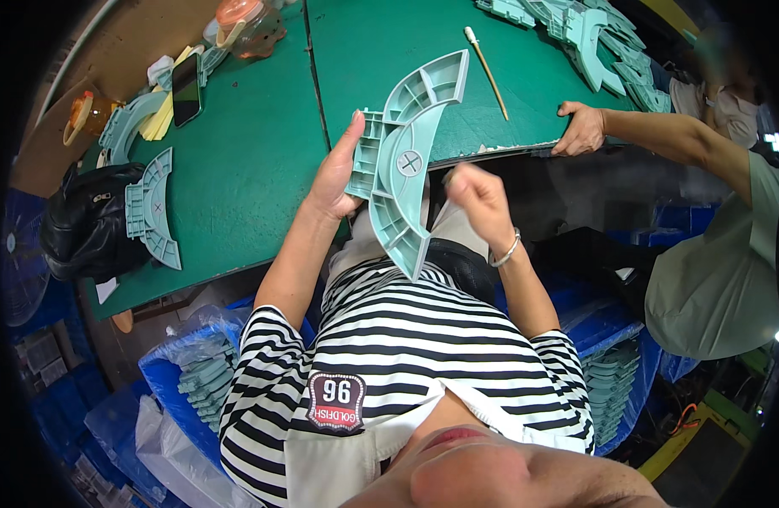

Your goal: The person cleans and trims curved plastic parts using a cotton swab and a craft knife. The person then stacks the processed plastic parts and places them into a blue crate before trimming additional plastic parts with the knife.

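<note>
My left hand grips a curved mint-green plastic part by its ribbed side block, thumb along the edge. The part is held up over the table's near edge, its ribbed pockets showing and a round disc with a dark cross at its middle. Just right of it, apart from it, is my right hand, its fingers curled closed and slightly blurred. Whether anything is inside those fingers is hidden. A similar curved part with a red cross mark leans on a black leather bag at the left.
On the green table lie a phone, a thin stick with a white tip and a pile of green parts. A co-worker's hand rests on the right edge. Blue-lined bins of parts flank me.
</note>
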